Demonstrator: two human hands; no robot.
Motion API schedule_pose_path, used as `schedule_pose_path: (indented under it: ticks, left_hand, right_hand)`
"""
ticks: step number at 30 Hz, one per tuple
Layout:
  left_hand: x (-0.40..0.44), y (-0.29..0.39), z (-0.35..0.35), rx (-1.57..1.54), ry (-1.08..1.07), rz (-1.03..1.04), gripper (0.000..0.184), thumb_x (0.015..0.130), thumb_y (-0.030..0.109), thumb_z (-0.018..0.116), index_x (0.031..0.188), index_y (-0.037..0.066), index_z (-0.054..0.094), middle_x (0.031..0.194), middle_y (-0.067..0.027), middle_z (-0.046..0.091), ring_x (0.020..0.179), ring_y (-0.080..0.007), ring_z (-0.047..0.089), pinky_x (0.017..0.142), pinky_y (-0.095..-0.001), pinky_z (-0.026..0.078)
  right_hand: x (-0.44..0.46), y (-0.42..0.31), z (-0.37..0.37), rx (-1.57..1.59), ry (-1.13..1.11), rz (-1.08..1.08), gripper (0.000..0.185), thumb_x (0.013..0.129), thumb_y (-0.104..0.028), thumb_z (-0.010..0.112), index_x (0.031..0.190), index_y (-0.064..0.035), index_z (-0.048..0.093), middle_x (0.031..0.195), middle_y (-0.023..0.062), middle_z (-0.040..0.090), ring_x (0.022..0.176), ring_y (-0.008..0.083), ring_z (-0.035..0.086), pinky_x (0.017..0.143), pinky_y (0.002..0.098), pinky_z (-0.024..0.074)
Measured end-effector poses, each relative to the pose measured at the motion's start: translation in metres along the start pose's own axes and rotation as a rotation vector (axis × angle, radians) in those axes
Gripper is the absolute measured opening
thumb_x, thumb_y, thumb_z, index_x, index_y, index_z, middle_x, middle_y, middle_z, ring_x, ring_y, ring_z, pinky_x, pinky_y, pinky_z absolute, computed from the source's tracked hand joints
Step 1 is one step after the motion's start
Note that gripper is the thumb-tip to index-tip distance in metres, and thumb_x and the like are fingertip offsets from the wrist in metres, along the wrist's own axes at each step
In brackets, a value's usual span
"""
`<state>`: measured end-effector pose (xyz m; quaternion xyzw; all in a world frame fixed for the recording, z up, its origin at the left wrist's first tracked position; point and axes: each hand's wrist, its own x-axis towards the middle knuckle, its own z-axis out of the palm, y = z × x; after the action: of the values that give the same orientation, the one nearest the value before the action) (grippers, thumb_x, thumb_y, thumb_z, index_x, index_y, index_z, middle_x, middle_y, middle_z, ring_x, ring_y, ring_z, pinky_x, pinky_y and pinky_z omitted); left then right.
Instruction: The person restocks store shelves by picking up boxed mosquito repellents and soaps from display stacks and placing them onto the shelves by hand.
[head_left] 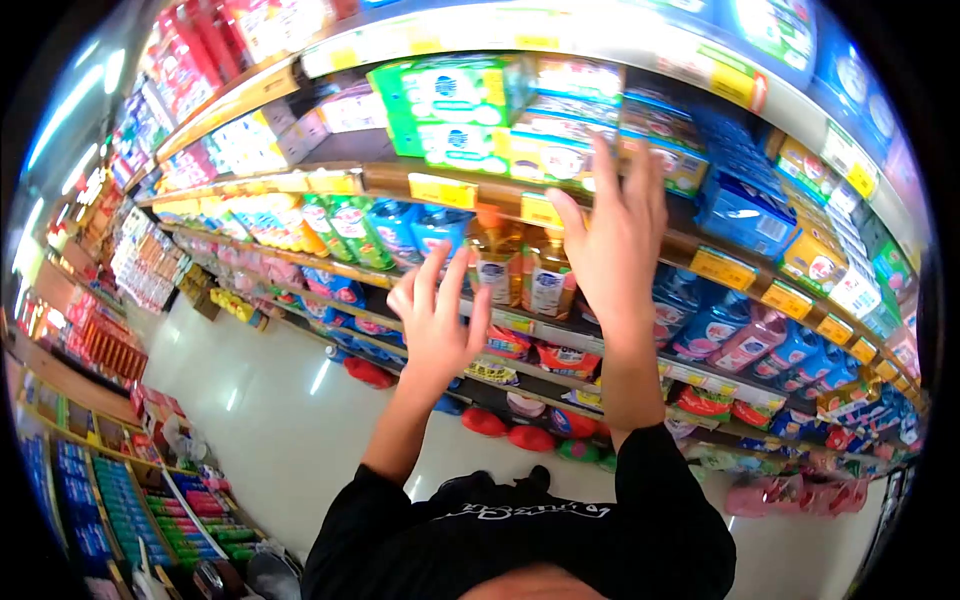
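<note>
Both hands are raised before a store shelf, palms toward the goods. My left hand (pixel 438 312) has its fingers apart and holds nothing; it is in front of the bottle row, left of an amber bottle (pixel 497 275). Higher and to the right, my right hand (pixel 618 235) is spread and empty, its fingertips over the shelf of boxed packs, near a yellow pack (pixel 545 160). A second amber bottle (pixel 548 285) stands between the hands, partly behind my right hand. Green packs (pixel 455 95) are stacked above my left hand. Whether any fingertip touches a pack cannot be made out.
Yellow price tags (pixel 443 191) line the shelf edges. Blue and pink bottles (pixel 750 340) stand at the right. Lower shelves carry bagged goods (pixel 568 360). Red basins (pixel 530 438) sit low down. At the lower left is another display rack (pixel 120 505), across the shiny aisle floor (pixel 260 375).
</note>
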<state>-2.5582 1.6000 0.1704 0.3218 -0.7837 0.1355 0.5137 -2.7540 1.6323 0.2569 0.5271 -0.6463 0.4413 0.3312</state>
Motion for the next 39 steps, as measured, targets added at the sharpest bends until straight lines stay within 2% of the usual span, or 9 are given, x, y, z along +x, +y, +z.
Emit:
schedule_pose_path:
  ticks: [1, 5, 11, 18, 26, 32, 33, 36, 39]
  left_hand:
    - [-0.022, -0.016, -0.012, 0.001, -0.012, -0.053, 0.053, 0.085, 0.016, 0.074, 0.134, 0.004, 0.058, 0.138, -0.0157, 0.056, 0.116, -0.0354, 0.049, 0.101, -0.0453, 0.034]
    - [-0.135, -0.089, -0.073, 0.100, -0.042, -0.346, 0.050, 0.086, 0.015, 0.074, 0.132, 0.004, 0.059, 0.135, -0.0152, 0.058, 0.117, -0.0352, 0.051, 0.104, -0.0448, 0.035]
    - [-0.283, -0.164, -0.225, 0.424, 0.043, -0.788, 0.045, 0.090, 0.014, 0.069, 0.132, 0.002, 0.057, 0.132, -0.0166, 0.057, 0.121, -0.0342, 0.048, 0.106, -0.0464, 0.034]
    - [-0.339, -0.259, -0.366, 0.602, 0.124, -0.833, 0.044, 0.091, 0.013, 0.068, 0.131, 0.000, 0.056, 0.126, -0.0192, 0.060, 0.118, -0.0353, 0.053, 0.104, -0.0459, 0.039]
    - [-0.346, -0.391, -0.428, 0.535, 0.162, -0.810, 0.045, 0.088, 0.011, 0.068, 0.129, -0.001, 0.056, 0.124, -0.0174, 0.062, 0.115, -0.0345, 0.054, 0.103, -0.0447, 0.039]
    - [-0.355, -0.520, -0.446, 0.554, 0.176, -0.875, 0.045, 0.088, 0.015, 0.071, 0.129, 0.002, 0.057, 0.122, -0.0162, 0.061, 0.112, -0.0339, 0.054, 0.099, -0.0448, 0.038]
    - [-0.364, -0.539, -0.453, 0.540, 0.153, -0.930, 0.045, 0.089, 0.015, 0.070, 0.129, 0.002, 0.057, 0.122, -0.0157, 0.062, 0.112, -0.0336, 0.054, 0.099, -0.0448, 0.038]
    - [-0.374, -0.606, -0.479, 0.513, 0.147, -1.041, 0.042, 0.090, 0.017, 0.070, 0.128, 0.004, 0.058, 0.120, -0.0146, 0.064, 0.112, -0.0330, 0.055, 0.100, -0.0450, 0.038]
    - [-0.380, -0.654, -0.521, 0.559, 0.178, -1.135, 0.040, 0.091, 0.017, 0.069, 0.127, 0.004, 0.059, 0.119, -0.0143, 0.064, 0.112, -0.0332, 0.056, 0.100, -0.0456, 0.038]
  right_hand:
    - [-0.006, -0.013, -0.005, 0.101, -0.015, 0.034, 0.067, 0.087, -0.029, 0.076, 0.146, -0.0108, 0.048, 0.153, 0.0266, 0.036, 0.142, 0.0511, 0.032, 0.111, 0.0571, 0.0330]
    - [-0.036, -0.086, 0.000, 0.529, 0.023, -0.063, 0.056, 0.082, -0.018, 0.081, 0.132, -0.0019, 0.061, 0.149, 0.0245, 0.042, 0.139, 0.0441, 0.040, 0.113, 0.0520, 0.0336]
    - [-0.104, -0.242, 0.067, 0.898, -0.167, -0.170, 0.053, 0.080, -0.012, 0.082, 0.128, 0.0004, 0.062, 0.142, 0.0229, 0.050, 0.129, 0.0426, 0.049, 0.108, 0.0493, 0.0396]
    - [-0.259, -0.401, 0.159, 0.967, -0.727, -0.084, 0.052, 0.083, -0.016, 0.078, 0.128, 0.0021, 0.060, 0.135, 0.0230, 0.056, 0.124, 0.0398, 0.054, 0.106, 0.0449, 0.0427]
    - [-0.303, -0.548, 0.231, 1.051, -1.075, -0.044, 0.050, 0.083, -0.014, 0.076, 0.127, 0.0029, 0.059, 0.122, 0.0206, 0.063, 0.109, 0.0356, 0.063, 0.095, 0.0412, 0.0502]
    - [-0.322, -0.670, 0.346, 1.059, -1.191, -0.098, 0.055, 0.083, -0.018, 0.076, 0.131, 0.0026, 0.056, 0.120, 0.0209, 0.064, 0.102, 0.0344, 0.065, 0.090, 0.0408, 0.0523]
    - [-0.326, -0.692, 0.370, 1.030, -1.310, -0.111, 0.063, 0.084, -0.021, 0.076, 0.136, 0.0036, 0.050, 0.124, 0.0239, 0.061, 0.108, 0.0380, 0.063, 0.092, 0.0434, 0.0515]
    - [-0.336, -0.772, 0.425, 0.819, -1.250, -0.351, 0.071, 0.084, -0.020, 0.075, 0.142, 0.0050, 0.042, 0.131, 0.0279, 0.057, 0.117, 0.0417, 0.060, 0.097, 0.0460, 0.0498]
    - [-0.339, -0.861, 0.469, 1.009, -1.209, -0.403, 0.076, 0.085, -0.024, 0.074, 0.145, 0.0050, 0.038, 0.132, 0.0298, 0.055, 0.119, 0.0452, 0.056, 0.098, 0.0481, 0.0484]
